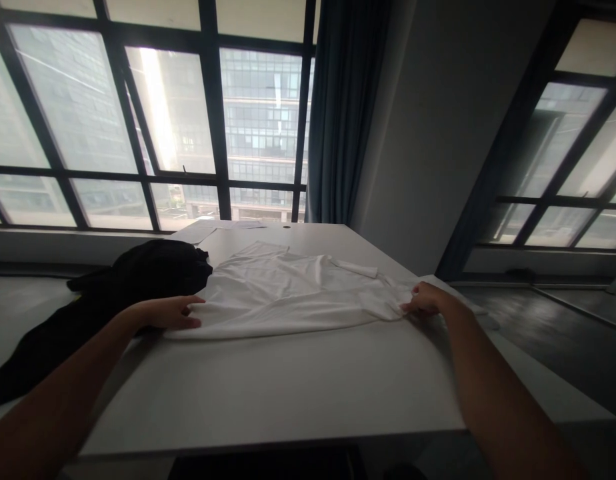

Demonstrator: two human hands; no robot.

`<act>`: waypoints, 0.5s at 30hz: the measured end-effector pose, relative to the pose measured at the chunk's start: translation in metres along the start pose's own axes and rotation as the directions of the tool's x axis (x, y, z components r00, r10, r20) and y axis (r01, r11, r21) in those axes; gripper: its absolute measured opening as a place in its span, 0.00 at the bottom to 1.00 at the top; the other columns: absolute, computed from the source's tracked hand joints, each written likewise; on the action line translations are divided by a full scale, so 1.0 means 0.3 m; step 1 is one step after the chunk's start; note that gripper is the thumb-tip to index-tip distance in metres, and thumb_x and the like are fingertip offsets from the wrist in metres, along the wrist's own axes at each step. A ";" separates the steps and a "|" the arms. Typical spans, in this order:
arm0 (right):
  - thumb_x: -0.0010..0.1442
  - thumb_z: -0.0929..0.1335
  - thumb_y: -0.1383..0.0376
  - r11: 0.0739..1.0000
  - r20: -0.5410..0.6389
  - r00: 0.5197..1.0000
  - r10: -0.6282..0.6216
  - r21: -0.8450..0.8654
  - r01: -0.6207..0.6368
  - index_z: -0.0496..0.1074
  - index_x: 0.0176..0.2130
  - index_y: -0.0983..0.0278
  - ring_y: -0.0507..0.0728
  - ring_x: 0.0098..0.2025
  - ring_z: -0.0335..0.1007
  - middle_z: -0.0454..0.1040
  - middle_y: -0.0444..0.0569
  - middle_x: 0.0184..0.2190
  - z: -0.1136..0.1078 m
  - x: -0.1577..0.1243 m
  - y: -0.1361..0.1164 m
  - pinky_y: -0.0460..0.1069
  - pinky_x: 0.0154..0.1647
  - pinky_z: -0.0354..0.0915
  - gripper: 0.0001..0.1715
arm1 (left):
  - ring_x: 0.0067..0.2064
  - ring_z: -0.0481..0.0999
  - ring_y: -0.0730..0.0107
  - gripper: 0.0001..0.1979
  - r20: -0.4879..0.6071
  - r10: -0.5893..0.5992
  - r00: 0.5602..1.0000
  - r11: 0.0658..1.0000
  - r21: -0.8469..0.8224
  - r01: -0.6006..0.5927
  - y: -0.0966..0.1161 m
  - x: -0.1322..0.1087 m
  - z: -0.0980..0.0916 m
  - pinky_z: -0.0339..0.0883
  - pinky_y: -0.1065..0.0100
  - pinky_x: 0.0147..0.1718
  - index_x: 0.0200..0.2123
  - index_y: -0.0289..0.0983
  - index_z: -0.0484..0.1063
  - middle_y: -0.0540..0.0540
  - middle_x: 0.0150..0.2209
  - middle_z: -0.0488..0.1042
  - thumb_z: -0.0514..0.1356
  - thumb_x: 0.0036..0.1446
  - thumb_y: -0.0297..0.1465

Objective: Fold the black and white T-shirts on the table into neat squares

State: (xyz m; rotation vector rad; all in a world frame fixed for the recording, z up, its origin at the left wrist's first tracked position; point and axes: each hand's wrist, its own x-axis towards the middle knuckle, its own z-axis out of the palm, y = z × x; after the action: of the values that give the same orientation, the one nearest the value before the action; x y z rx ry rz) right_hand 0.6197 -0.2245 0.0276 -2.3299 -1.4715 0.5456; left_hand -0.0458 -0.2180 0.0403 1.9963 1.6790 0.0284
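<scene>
A white T-shirt (288, 287) lies spread sideways on the white table (288, 393), with creases across its middle and a sleeve at the far side. At its left end is my left hand (171, 312), touching the cloth's edge with thumb and fingers apart. My right hand (423, 300) pinches the shirt's fabric at the right end, fingers closed together. Both forearms reach in from the bottom corners.
A bundled black garment (143, 273) sits on the left, close beside the shirt and my left arm. Paper sheets (198, 233) lie at the table's far end. Beyond are windows (263, 120) and a blue curtain (338, 113).
</scene>
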 end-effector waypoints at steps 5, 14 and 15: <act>0.38 0.75 0.65 0.998 -0.057 0.997 -0.057 -0.037 0.055 0.74 0.44 0.65 0.59 0.27 0.74 0.76 0.49 0.26 -0.001 0.015 0.007 0.50 0.26 0.68 0.30 | 0.55 0.74 0.46 0.53 -0.018 0.018 1.000 0.999 0.043 -0.017 -0.009 0.030 0.016 0.64 0.59 0.55 0.65 0.35 0.60 0.33 0.55 0.74 0.67 0.38 0.52; 0.48 0.65 0.70 0.913 -0.710 0.610 -0.352 -0.116 0.391 0.76 0.35 0.64 0.57 0.35 0.72 0.77 0.52 0.35 -0.020 0.037 -0.050 0.49 0.40 0.67 0.13 | 0.55 0.75 0.49 0.53 -0.015 0.009 1.000 0.995 0.097 -0.007 0.001 0.021 0.009 0.66 0.62 0.55 0.66 0.33 0.59 0.35 0.55 0.75 0.65 0.39 0.53; 0.49 0.64 0.70 0.895 -0.759 0.556 -0.339 -0.079 0.438 0.76 0.36 0.64 0.57 0.35 0.72 0.77 0.53 0.37 -0.022 0.036 -0.056 0.49 0.40 0.67 0.14 | 0.55 0.75 0.48 0.53 -0.019 0.013 1.000 0.995 0.095 -0.011 0.001 0.020 0.007 0.66 0.62 0.55 0.66 0.34 0.60 0.36 0.55 0.75 0.65 0.39 0.53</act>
State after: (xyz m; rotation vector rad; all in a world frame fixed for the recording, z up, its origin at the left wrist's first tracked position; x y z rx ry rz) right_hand 0.6139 -0.2083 0.0397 -1.6695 -1.3709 -0.4384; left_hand -0.0432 -0.2133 0.0367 2.0818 1.7092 -0.0280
